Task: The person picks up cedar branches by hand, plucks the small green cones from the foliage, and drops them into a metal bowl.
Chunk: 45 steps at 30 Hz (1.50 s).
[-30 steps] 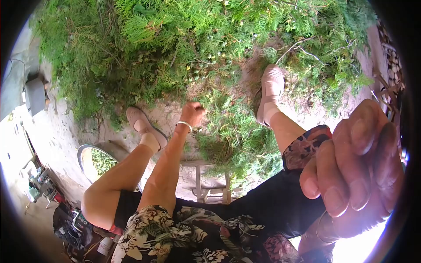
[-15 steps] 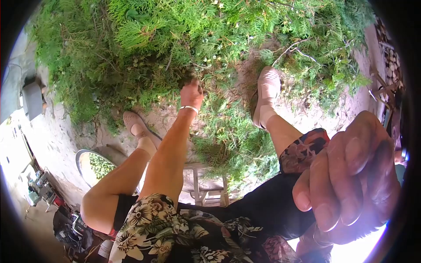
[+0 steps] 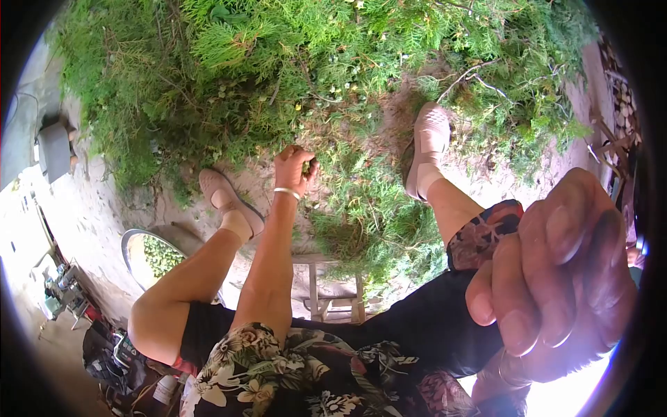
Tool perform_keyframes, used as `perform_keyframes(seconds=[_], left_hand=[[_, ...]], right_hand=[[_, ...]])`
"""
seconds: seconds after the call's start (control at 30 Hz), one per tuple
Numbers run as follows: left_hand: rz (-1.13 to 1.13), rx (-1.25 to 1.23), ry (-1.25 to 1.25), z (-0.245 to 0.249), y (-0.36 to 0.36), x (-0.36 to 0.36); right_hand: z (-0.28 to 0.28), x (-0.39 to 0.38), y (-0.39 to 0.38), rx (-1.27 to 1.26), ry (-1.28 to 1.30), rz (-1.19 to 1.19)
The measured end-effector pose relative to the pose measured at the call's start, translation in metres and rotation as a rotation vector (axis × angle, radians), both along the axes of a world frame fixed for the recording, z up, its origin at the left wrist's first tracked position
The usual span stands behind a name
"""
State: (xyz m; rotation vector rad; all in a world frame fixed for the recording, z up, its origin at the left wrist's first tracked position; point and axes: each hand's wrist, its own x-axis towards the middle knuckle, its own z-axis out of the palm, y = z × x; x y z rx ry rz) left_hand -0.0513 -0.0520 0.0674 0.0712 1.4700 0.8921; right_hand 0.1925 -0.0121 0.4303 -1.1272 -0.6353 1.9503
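Note:
My left hand (image 3: 294,168) is closed, with fingers curled round what look like small green cones (image 3: 308,165), mostly hidden by the fingers. It is above the ground by my left shoe, just below the edge of the cut evergreen branches (image 3: 229,97), and a white bracelet circles its wrist. Pale round cones dot the branches. Large and close to the camera at the right, my right hand (image 3: 556,271) has its fingers bent in toward the palm. What it holds, if anything, does not show.
A round metal-rimmed basin (image 3: 128,258) of small green pieces stands beside my left leg. A wooden stool (image 3: 337,304) is between my legs. Loose sprigs (image 3: 368,226) litter the ground. A grey box (image 3: 53,153) stands at far left, stacked wood (image 3: 622,104) at far right.
My left hand has come out of the branches and moved down toward me, turning so that its curled fingers show. My right hand has hardly moved.

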Motion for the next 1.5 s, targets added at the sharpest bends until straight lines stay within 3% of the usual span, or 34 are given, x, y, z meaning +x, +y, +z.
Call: perform_keyframes(seconds=[0.03,0.1,0.13,0.17,0.23,0.27,0.3,0.37,0.4,0.47,0.5,0.57,0.63,0.7,0.73,0.77,0.83,0.9,1.1,1.17,1.23,1.27,1.33,1.37,1.47,1.5], left_hand=[[0.0,-0.002,-0.001,-0.008,0.005,0.0],[-0.304,-0.07,0.374,-0.04,0.008,0.0],[-0.438,0.009,0.654,-0.064,0.002,-0.003],[-0.437,0.008,0.652,-0.063,0.004,0.0],[-0.659,0.058,1.264,-0.054,0.01,0.009],[-0.679,-0.01,1.237,-0.045,0.013,0.012],[-0.679,-0.011,1.236,-0.076,0.006,0.001],[-0.913,0.252,1.175,-0.164,-0.015,-0.031],[-0.913,0.248,1.175,-0.132,-0.011,-0.028],[-0.083,0.001,0.07,-0.027,0.004,-0.017],[-0.084,0.004,0.074,-0.021,0.0,-0.018],[0.225,-0.044,-0.224,-0.013,-0.009,-0.021],[0.202,-0.021,-0.127,-0.013,-0.009,-0.011],[-0.041,0.052,0.265,-0.027,-0.002,-0.001],[-0.259,0.316,0.725,-0.038,0.004,0.003],[-0.257,0.318,0.724,-0.048,0.009,0.005],[-0.611,0.186,1.276,-0.035,0.03,0.014],[-0.575,0.192,1.282,-0.041,0.041,0.017],[-0.969,0.116,1.29,-0.048,0.044,0.002],[-0.916,0.238,1.159,-0.044,0.032,-0.013],[-0.151,-0.003,0.044,-0.012,0.016,-0.018],[-0.152,-0.006,0.044,-0.007,0.01,-0.018],[0.17,0.0,-0.213,0.002,0.002,-0.013],[0.172,0.001,-0.213,0.003,0.005,-0.01],[-0.322,0.072,0.43,-0.006,0.033,0.005],[-0.322,0.07,0.428,-0.013,0.043,0.008]], right_hand=[[0.0,-0.001,0.0,-0.008,0.0,-0.003],[0.0,-0.002,-0.001,-0.022,-0.007,-0.006],[0.001,-0.004,-0.001,-0.021,-0.017,-0.027],[0.0,-0.003,0.0,-0.021,-0.021,-0.037],[-0.002,-0.001,0.001,-0.014,0.008,-0.028],[-0.003,0.0,0.001,-0.011,0.025,-0.017],[-0.004,0.001,0.002,-0.008,0.042,-0.007],[-0.003,0.001,0.002,-0.016,0.027,0.01],[-0.002,0.001,0.002,-0.019,0.023,0.017],[-0.001,-0.001,0.001,-0.035,0.015,-0.019],[-0.001,-0.001,0.001,-0.038,0.014,-0.031],[-0.001,0.001,0.0,-0.02,0.0,-0.002],[-0.004,0.002,-0.002,-0.008,0.019,0.019],[-0.005,0.002,-0.001,-0.001,0.039,0.033],[-0.005,0.002,0.0,-0.005,0.042,0.044],[-0.005,0.002,0.001,-0.007,0.043,0.049],[-0.005,0.003,0.002,-0.008,0.052,0.046],[-0.006,0.004,0.002,-0.004,0.058,0.038],[-0.009,0.006,0.003,0.013,0.109,0.07],[-0.007,0.005,0.002,-0.001,0.079,0.065],[-0.007,0.004,0.001,0.003,0.067,0.046],[-0.006,0.001,0.0,0.005,0.067,0.038],[-0.005,-0.003,-0.001,-0.001,0.047,0.025],[-0.005,-0.004,-0.001,-0.004,0.035,0.024],[-0.007,-0.002,-0.002,-0.006,0.047,0.033],[-0.008,0.0,-0.002,-0.006,0.054,0.036]])
